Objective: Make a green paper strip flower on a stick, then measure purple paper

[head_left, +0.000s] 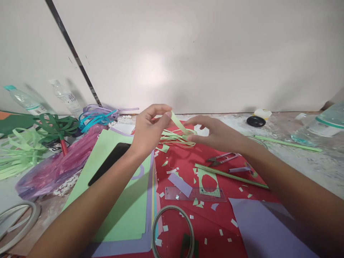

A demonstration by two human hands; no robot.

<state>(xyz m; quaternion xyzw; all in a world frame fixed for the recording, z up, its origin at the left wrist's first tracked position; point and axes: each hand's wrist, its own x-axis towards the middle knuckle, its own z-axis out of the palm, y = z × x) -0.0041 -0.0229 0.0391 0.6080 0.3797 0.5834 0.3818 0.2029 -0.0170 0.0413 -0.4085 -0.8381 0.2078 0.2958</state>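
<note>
Between thumb and fingers, my left hand (152, 123) pinches the upper end of a light green paper strip (177, 123). The strip slants down to the right toward my right hand (208, 130), whose thumb and fingers close around its lower end. Behind and below the hands, a bundle of thin light green paper strips (174, 138) lies on the red sheet (182, 159). A pair of thread snips (221, 158) rests near my right wrist, beside a green paper stick (228, 174).
Left are a black phone (109, 163) on green paper (118, 215), a pink plastic bag (67, 157) and paper flowers (24, 147). A tape roll (172, 208), clear ruler (172, 193), purple paper (258, 222) and scraps lie in front. Bottles (322, 125) stand at both sides.
</note>
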